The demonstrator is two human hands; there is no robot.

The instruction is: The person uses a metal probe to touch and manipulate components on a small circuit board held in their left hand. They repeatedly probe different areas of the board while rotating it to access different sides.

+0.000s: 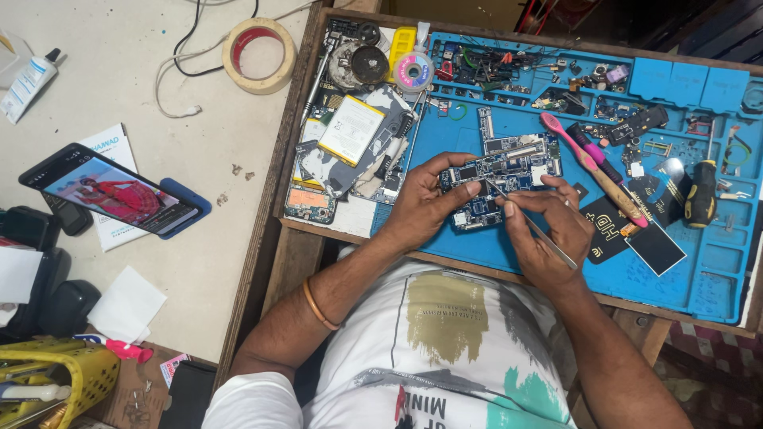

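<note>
Your left hand [425, 202] steadies a dark blue circuit board [497, 179] dotted with silver parts, and your right hand [548, 230] holds silver tweezers [532, 224]. Under them lies a bright blue work mat [715, 278] (its far edge cluttered with small multicoloured parts). Toward its right edge you have a pink toothbrush [592, 167] and a black-and-yellow screwdriver [701, 193]. Near its left edge sits a white-and-yellow battery [350, 130]. A beige tape roll [259, 56] with a red inner ring lies on the off-white tabletop [119, 71].
</note>
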